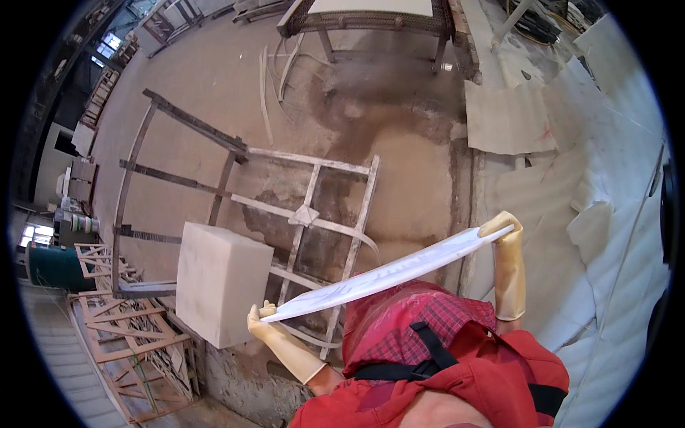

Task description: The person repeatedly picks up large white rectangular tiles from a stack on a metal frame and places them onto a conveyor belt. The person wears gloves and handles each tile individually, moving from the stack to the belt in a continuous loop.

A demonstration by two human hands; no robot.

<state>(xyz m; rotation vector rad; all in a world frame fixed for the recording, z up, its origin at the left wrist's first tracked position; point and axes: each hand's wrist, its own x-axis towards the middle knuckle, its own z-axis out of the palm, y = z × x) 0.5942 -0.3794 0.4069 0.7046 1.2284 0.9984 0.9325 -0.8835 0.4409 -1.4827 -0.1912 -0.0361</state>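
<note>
A long, thin white slab (385, 275) with grey streaks on its face is held up in front of my body, seen at a slant. It rises toward the right. My left hand (262, 322), in a cream rubber glove, is closed on the slab's left end. At the other end my right hand (504, 225), gloved alike, has its fingers wrapped over the corner. Just left of my left hand stands a large white block (222, 282), which looks like a stack of slabs; I cannot tell whether they touch.
A frame of worn bars (308, 191) lies low ahead of me, with a dark metal rack (187, 120) joining it at left. Muddy water (410, 178) covers the ground beyond. White sheeting (542, 271) drapes the right side. A rough table (371, 27) stands far ahead; wooden crates (135, 339) are at left.
</note>
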